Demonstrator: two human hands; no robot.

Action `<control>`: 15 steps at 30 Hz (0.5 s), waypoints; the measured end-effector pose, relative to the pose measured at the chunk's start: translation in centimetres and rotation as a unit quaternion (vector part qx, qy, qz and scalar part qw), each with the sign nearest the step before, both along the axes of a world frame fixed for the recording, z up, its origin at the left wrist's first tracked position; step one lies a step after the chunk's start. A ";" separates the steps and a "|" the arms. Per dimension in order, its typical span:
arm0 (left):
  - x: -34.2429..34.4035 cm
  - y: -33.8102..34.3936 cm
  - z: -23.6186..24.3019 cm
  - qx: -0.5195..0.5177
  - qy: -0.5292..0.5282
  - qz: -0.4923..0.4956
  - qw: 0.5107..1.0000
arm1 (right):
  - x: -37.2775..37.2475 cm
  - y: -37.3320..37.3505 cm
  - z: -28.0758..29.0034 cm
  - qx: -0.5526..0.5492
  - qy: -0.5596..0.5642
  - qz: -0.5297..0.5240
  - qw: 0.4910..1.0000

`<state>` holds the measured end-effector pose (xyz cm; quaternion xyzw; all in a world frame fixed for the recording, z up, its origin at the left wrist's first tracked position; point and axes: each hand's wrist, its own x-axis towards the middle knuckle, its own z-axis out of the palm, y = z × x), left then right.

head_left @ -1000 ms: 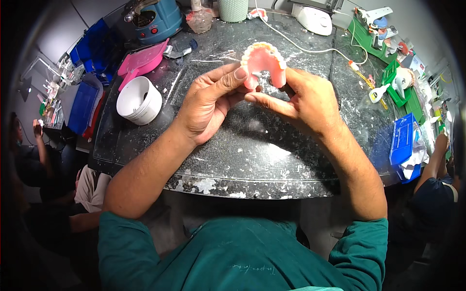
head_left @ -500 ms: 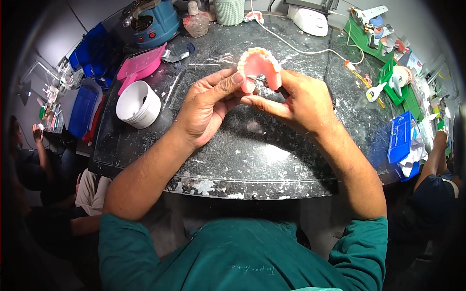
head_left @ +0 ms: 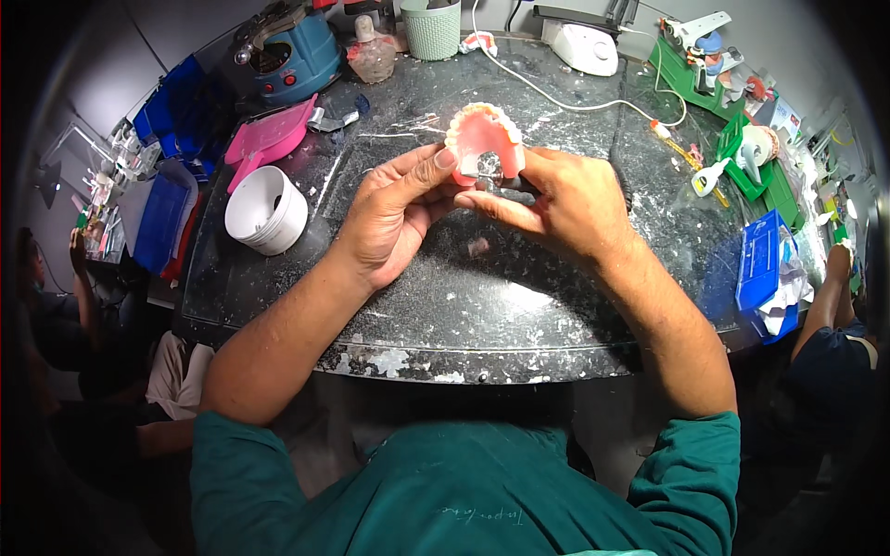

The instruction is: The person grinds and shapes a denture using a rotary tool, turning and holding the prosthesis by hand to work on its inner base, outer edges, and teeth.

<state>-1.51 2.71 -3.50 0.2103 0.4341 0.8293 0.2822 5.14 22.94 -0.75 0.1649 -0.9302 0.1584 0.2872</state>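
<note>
A pink denture (head_left: 482, 125) with cream teeth is raised over the middle of the worktop. My left hand (head_left: 400, 199) is closed on its left side, thumb pressed against its edge. My right hand (head_left: 570, 199) is curled at the denture's lower right around a dark-and-silver tool (head_left: 491, 176), whose metal end sits in the open back of the arch; much of it is hidden by denture and fingers. A small pinkish bit (head_left: 478, 246) shows below my hands, too blurred to make out.
The speckled black worktop (head_left: 426, 324) holds a white tub (head_left: 266, 227), pink dustpan (head_left: 269, 134), blue machine (head_left: 297, 65), mint basket (head_left: 431, 28), white unit (head_left: 584, 51), cable, green trays (head_left: 760, 185) and blue bin (head_left: 760, 259). Co-workers (head_left: 820, 306) sit at both sides.
Both my hands and the denture have moved a little down and left. More of the metal tool shows within the arch, and the small pinkish bit now shows below.
</note>
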 end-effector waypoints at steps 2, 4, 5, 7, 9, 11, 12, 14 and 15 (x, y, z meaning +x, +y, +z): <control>-0.1 -0.1 -0.1 0.003 -0.002 0.000 1.000 | 0.1 -0.2 0.2 -0.001 -0.003 0.004 1.000; -0.1 -0.1 -0.2 0.006 -0.005 -0.001 1.000 | 0.2 -0.2 0.3 0.006 -0.004 0.001 1.000; -0.1 0.0 -0.2 0.008 -0.002 -0.004 1.000 | 0.3 -0.1 0.4 0.013 -0.006 -0.002 1.000; -0.2 0.0 -0.3 0.012 0.000 -0.006 1.000 | 0.2 -0.1 0.4 0.007 -0.005 -0.006 1.000; -0.3 -0.1 -0.4 0.013 0.007 -0.009 1.000 | 0.1 -0.1 0.2 0.002 -0.004 -0.009 1.000; -0.2 0.0 -0.2 0.009 0.005 -0.008 1.000 | 0.1 -0.1 0.1 0.011 0.001 -0.011 1.000; -0.1 0.1 -0.1 0.004 0.002 -0.006 1.000 | 0.1 0.0 0.1 0.012 0.001 -0.012 1.000; 0.0 -0.1 0.1 0.003 -0.001 -0.002 1.000 | 0.2 -0.1 0.3 0.025 -0.012 -0.013 1.000; 0.1 -0.1 0.2 0.003 -0.004 0.001 1.000 | 0.2 -0.2 0.4 0.025 -0.011 -0.012 1.000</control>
